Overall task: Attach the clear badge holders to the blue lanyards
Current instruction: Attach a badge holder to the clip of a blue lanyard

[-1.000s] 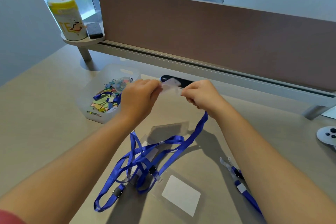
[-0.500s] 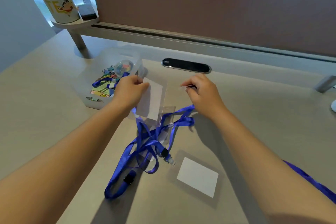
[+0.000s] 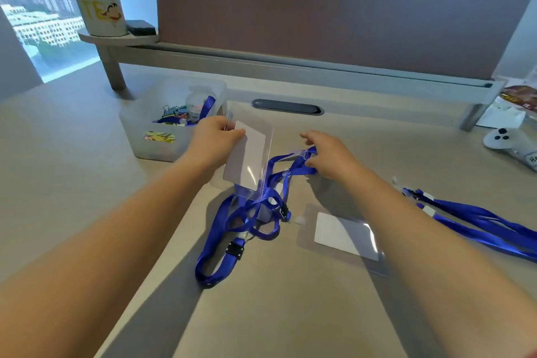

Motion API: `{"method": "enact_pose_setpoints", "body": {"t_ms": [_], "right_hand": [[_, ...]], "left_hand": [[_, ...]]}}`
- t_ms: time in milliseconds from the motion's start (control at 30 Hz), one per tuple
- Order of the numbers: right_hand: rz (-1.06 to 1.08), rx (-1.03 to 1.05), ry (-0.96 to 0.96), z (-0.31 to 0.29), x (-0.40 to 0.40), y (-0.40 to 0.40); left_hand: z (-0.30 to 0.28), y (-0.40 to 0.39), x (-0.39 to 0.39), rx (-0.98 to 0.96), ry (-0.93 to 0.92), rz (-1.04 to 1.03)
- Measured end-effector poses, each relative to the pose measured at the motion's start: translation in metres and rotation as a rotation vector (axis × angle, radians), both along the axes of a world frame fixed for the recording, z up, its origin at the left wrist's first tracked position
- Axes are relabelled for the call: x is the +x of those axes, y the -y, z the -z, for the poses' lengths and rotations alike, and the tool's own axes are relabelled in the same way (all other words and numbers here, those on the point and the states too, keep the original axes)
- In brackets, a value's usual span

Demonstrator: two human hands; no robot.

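left hand (image 3: 216, 139): we've got it pinching a clear badge holder (image 3: 249, 158) by its far left corner, thumb on top and fingers curled behind, so the holder hangs tilted just above the desk (image 3: 87, 197). There's a white card inside it.

right hand (image 3: 328, 154): down on the tangled blue lanyard (image 3: 247, 212), right at its clip end. Index finger's stretched forward, the rest curl down onto the strap. Honestly we can't tell if it's really gripping or just resting on it.

lanyard pile: loops lie on the desk between our arms, running from the right hand toward us, black buckles (image 3: 234, 249) showing on the near part. The held holder's lower edge sits over the far part of it.

second badge holder (image 3: 344, 237): flat on the desk, just right of the pile, white card inside, nobody touching it.

more lanyards (image 3: 479, 224): off to the right, well apart from the pile.

plastic bin (image 3: 162, 122): far left, just beside the left hand, full of colourful clips.

game controller (image 3: 511, 142): far right edge.

canister (image 3: 97, 0): up on the little shelf, far left.
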State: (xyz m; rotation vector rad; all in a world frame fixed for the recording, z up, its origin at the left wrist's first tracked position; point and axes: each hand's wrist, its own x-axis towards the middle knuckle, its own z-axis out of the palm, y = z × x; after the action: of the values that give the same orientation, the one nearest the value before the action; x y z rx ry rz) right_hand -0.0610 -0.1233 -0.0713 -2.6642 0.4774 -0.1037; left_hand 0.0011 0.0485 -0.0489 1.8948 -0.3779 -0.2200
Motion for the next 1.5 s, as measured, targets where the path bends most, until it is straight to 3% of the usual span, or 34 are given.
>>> {"method": "enact_pose_setpoints", "body": {"t_ms": [200,600,867,1133,1267,1367,1500], "right_hand": [[-0.017,-0.124,-0.193,0.01,0.023,0.006],[-0.121,-0.278,-0.343,0.02,0.057,0.018],[-0.1,-0.219,-0.215,-0.002,0.056,0.023],[0.025,-0.32,-0.059,-0.051,0.048,0.019],[0.074,-0.159,0.12,-0.074,0.055,0.002],[0.108,0.22,0.285,-0.088,0.072,-0.018],[0.127,0.515,0.424,-0.103,0.104,-0.056]], "left_hand": [[0.008,0.006,0.008,0.001,-0.012,-0.003],[0.023,0.016,0.035,0.01,-0.036,-0.042],[0.021,0.005,0.044,0.008,-0.029,-0.099],[0.0,-0.008,0.042,0.032,0.074,-0.126],[-0.012,-0.027,0.043,0.018,0.107,-0.154],[-0.02,-0.048,0.048,-0.032,0.085,-0.216],[-0.028,-0.081,0.061,-0.099,0.048,-0.283]]}}
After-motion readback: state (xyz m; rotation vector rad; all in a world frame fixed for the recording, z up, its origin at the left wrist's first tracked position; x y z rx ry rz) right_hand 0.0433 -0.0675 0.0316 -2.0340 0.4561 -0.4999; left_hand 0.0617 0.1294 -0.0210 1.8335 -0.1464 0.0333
